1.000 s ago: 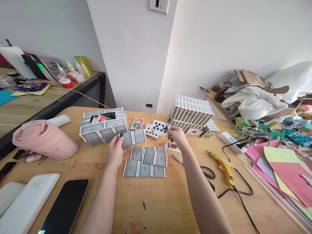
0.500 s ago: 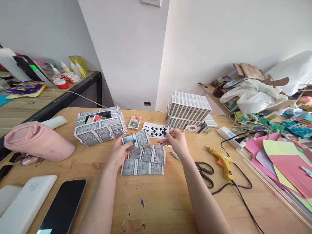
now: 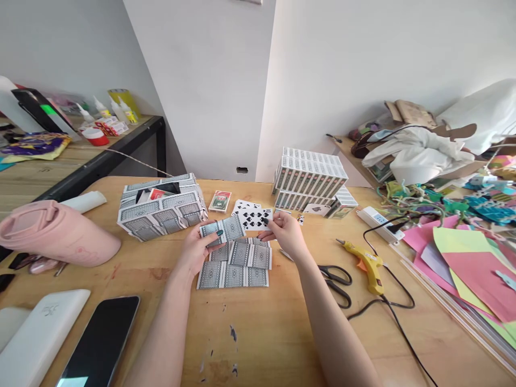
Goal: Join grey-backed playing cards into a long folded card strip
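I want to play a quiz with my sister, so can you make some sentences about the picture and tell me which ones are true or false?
1. The left hand holds a card strip with its patterned side up. True.
2. The right hand holds the ten of spades. True.
3. The ten of spades is face down. False: its spades face up.
4. The phone lies beside the white power bank. True.
5. The phone is in the right hand. False: it lies nearer the left arm, untouched.
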Action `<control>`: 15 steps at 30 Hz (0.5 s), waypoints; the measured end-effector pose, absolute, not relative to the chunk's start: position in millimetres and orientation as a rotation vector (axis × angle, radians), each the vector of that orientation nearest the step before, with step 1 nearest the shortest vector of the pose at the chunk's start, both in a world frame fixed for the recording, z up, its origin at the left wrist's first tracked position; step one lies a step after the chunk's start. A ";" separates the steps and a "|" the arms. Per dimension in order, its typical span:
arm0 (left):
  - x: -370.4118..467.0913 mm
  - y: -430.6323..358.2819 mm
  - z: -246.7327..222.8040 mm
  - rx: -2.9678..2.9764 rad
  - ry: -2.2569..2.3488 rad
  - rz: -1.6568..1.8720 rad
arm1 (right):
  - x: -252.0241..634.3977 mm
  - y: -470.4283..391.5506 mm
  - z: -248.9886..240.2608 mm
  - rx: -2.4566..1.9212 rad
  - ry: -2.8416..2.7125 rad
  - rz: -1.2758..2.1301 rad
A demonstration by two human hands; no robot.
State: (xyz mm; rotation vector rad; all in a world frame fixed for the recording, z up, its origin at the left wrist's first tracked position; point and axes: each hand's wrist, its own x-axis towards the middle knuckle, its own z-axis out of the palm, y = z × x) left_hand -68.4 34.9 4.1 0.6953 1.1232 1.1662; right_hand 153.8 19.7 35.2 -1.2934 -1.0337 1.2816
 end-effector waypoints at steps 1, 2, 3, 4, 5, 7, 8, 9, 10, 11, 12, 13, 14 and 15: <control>-68.6 35.0 4.0 0.698 1.129 1.168 | 153.6 19.6 34.6 -1.294 -1.050 1.297; -68.8 35.1 3.9 0.699 1.132 1.169 | 154.0 19.7 34.0 -1.291 -1.068 1.314; -68.9 35.3 3.7 0.700 1.134 1.169 | 154.8 19.9 33.4 -1.286 -1.084 1.328; -69.1 35.5 3.3 0.700 1.135 1.170 | 156.0 20.2 32.9 -1.282 -1.097 1.340; -69.2 35.7 2.8 0.699 1.136 1.171 | 157.5 20.6 32.3 -1.280 -1.105 1.346; -69.4 36.1 1.4 0.701 1.137 1.166 | 160.6 21.5 31.2 -1.282 -1.115 1.355; -69.5 36.2 0.7 0.703 1.136 1.166 | 162.1 21.9 30.7 -1.283 -1.118 1.365; -69.7 36.3 0.1 0.704 1.134 1.164 | 163.5 22.3 30.2 -1.286 -1.120 1.374; -69.8 36.4 -0.5 0.705 1.133 1.163 | 164.7 22.6 29.8 -1.291 -1.123 1.384; -69.9 36.4 -0.9 0.705 1.133 1.163 | 165.7 22.7 29.4 -1.298 -1.127 1.392; -70.0 36.4 -1.1 0.704 1.132 1.162 | 166.5 22.8 29.1 -1.304 -1.131 1.400; -70.1 36.3 -1.1 0.705 1.132 1.159 | 167.2 22.7 29.0 -1.310 -1.133 1.409; -70.1 36.2 -0.9 0.707 1.132 1.154 | 167.7 22.6 28.9 -1.314 -1.134 1.419; -70.0 35.9 -0.4 0.711 1.131 1.146 | 168.0 22.4 29.0 -1.316 -1.134 1.432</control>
